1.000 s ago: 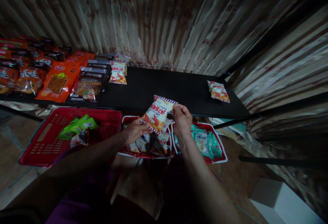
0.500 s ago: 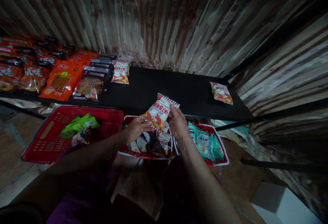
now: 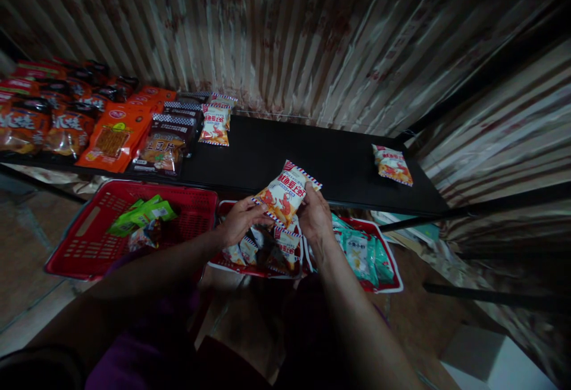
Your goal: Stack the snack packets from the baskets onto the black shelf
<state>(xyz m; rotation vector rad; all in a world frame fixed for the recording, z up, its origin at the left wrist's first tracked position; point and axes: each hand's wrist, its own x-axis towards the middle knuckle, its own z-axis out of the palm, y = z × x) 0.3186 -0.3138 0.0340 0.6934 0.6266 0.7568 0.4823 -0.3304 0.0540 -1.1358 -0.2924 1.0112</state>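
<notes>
A white and orange snack bag (image 3: 285, 195) is held between both hands, above the middle basket and in front of the black shelf (image 3: 276, 146). My left hand (image 3: 243, 220) grips its lower left corner. My right hand (image 3: 314, 211) holds its right side, thumb on the front. More of these bags (image 3: 285, 247) lie in the middle red basket (image 3: 254, 271) below. On the shelf, two similar bags (image 3: 215, 123) rest beside dark brown packs (image 3: 161, 146), and another bag (image 3: 392, 164) lies alone at the right end.
Orange packs (image 3: 116, 134) and black-topped bags (image 3: 69, 128) fill the shelf's left part. A red basket (image 3: 84, 223) at the left holds green packs (image 3: 143, 214); one at the right holds teal packs (image 3: 359, 253). A white box (image 3: 513, 360) sits at the lower right.
The whole view has shifted slightly, with most things a little farther right. Both hands still hold the bag, which is slightly turned.
</notes>
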